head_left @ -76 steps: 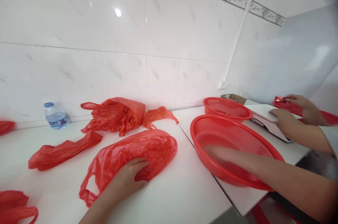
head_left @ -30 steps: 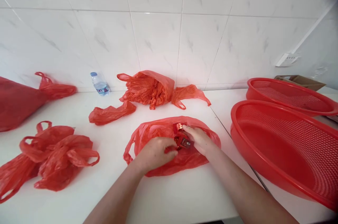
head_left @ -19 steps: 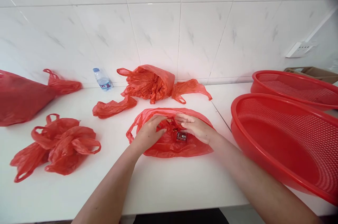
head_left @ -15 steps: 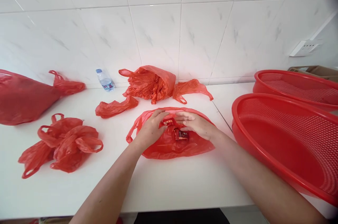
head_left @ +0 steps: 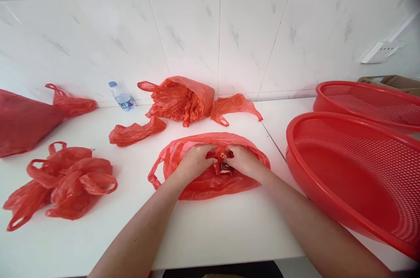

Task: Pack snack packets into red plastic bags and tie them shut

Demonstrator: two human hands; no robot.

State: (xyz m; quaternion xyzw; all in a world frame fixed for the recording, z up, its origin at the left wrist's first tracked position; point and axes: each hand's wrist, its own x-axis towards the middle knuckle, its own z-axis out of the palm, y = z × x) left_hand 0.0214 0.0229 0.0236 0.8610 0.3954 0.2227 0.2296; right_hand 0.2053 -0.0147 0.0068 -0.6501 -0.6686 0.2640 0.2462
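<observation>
Holds fingers of left hand and right hand narrow around red packet inside spread red bag, apparently positioning it; next likely needs even pressure.

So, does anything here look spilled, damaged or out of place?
Nothing spilled or damaged stands out. Just untidy: crumpled red plastic bags bulge from a larger red plastic bag by the white tiled wall.

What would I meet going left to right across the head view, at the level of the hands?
Heap of red bags → left hand → small packets → right hand → near red basket. The bag under the hands is left out, since it spans them.
</observation>
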